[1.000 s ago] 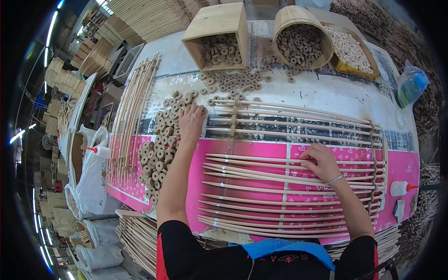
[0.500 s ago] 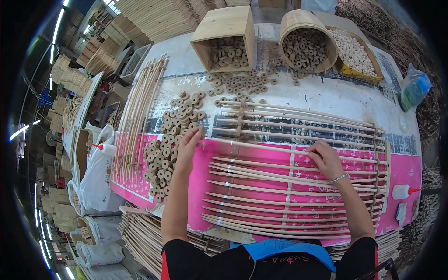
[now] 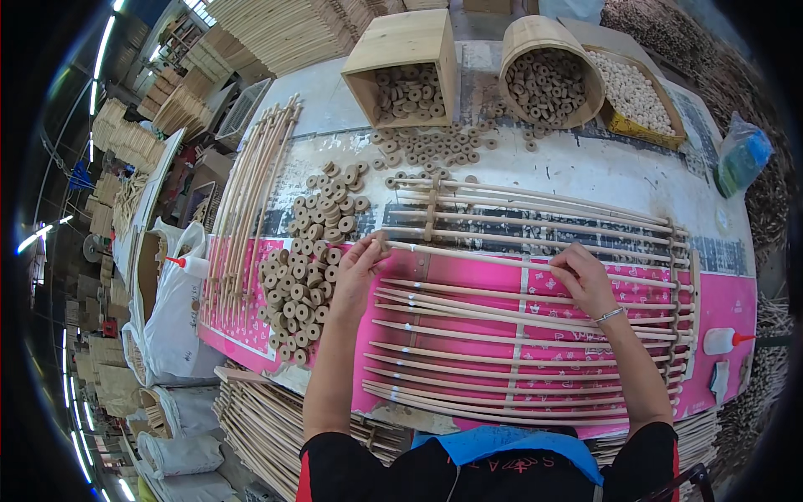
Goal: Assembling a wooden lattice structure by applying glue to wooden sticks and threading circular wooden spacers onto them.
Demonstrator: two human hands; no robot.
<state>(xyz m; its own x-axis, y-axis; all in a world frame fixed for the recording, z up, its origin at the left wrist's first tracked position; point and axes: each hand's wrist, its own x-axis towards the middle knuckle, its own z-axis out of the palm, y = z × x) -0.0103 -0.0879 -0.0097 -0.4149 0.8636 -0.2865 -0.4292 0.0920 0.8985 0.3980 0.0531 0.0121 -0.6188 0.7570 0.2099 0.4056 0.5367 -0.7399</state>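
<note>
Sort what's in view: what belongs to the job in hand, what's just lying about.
In the job:
wooden ring, in the left hand
rod, in the right hand
row of rods
loose ring pile

Apparently lying about:
blue-and-green plastic container
white sack
red-tipped bottle at right, untouched but possibly part of it

Slender, pale wooden rod, round and straight-looking, pinched in the right hand and stretching sideways above the pink part of the worktop, left end tilted slightly away from the body. Small brown disc, held in the left hand's fingertips at that end; hard to tell whether threaded on.
</note>
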